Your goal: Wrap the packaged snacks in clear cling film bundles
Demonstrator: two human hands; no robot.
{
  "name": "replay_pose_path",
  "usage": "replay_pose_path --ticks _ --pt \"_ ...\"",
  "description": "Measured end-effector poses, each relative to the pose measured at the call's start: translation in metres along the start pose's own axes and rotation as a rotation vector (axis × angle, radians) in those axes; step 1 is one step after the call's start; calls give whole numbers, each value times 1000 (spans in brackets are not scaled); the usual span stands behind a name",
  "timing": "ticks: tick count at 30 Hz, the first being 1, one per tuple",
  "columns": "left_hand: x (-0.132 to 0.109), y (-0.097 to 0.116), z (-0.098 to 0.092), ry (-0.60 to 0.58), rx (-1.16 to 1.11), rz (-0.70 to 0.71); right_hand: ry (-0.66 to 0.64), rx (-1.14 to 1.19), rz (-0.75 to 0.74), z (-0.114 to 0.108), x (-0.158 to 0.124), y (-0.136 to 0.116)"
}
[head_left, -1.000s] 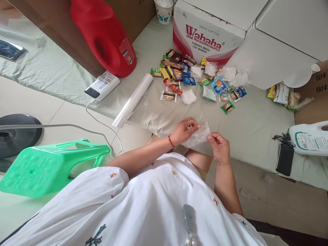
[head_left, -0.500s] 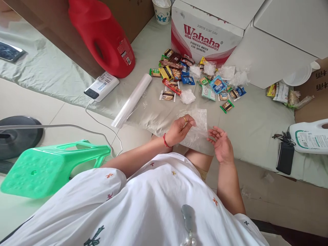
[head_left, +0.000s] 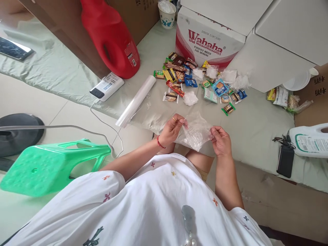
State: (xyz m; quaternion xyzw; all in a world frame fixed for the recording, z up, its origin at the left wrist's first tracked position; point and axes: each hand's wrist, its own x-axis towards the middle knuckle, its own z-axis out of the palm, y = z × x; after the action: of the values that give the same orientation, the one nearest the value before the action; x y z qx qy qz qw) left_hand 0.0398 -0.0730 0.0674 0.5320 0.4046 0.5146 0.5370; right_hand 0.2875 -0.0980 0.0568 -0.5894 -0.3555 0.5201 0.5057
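A clear plastic bag (head_left: 196,131), thin and crinkled, is stretched between my two hands above the near edge of the cloth-covered surface. My left hand (head_left: 173,130), with a ring and a red string bracelet, pinches its left side. At its right edge, the thumb and fingers of my right hand (head_left: 220,139) are closed on the plastic. Beyond the bag lies a pile of small wrapped snacks (head_left: 179,76). A folded clump of clear plastic (head_left: 190,98) lies nearest to me, and several more sit at the pile's right side.
A roll of clear plastic (head_left: 135,101) lies left of my hands, near a white power bank (head_left: 107,86) and a red jug (head_left: 112,44). A Wahaha carton (head_left: 205,41) stands behind the snacks. A green stool (head_left: 51,167) is at lower left, a white bottle (head_left: 310,140) at right.
My right hand has gone from spread fingers to gripping the bag's right edge. The bag is now pulled wider between both hands. The camera view has shifted slightly.
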Motion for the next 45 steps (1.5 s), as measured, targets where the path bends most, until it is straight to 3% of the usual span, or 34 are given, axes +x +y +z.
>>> replay_pose_path --ticks 5,7,9,12,14,16,21,23,27,30,38,42,45 --pt "4 9 6 -131 -27 -80 19 -234 -277 0 -8 -12" --pt "6 16 10 -235 -46 -95 -89 -238 -363 8 -6 -30" --pt "7 23 15 -299 -79 -109 -243 -281 -352 20 -2 -48" --pt "6 29 16 -268 -150 -181 -463 -379 -293 35 5 -63" --pt "6 28 12 -215 -217 -238 -522 -375 -288 39 10 -62" --pt "7 24 4 -211 -278 -294 -479 -306 -270 38 12 -57" --pt "14 14 -20 -408 -195 -362 -335 -106 -154 32 6 -42" --pt "18 13 -24 -423 -204 -367 -335 -51 -56 31 3 -41" --pt "26 16 -23 -440 -437 -404 -394 -10 188 24 0 -44" --pt "29 17 -16 -457 -530 -421 -425 16 276 14 0 -50" --pt "31 15 -2 -340 -562 -448 -590 -103 207 -7 2 -55" --pt "26 12 -1 -327 -613 -502 -445 -138 133 -11 13 -49" --pt "27 9 -1 -225 -658 -528 -152 -165 -102 -7 12 -43"
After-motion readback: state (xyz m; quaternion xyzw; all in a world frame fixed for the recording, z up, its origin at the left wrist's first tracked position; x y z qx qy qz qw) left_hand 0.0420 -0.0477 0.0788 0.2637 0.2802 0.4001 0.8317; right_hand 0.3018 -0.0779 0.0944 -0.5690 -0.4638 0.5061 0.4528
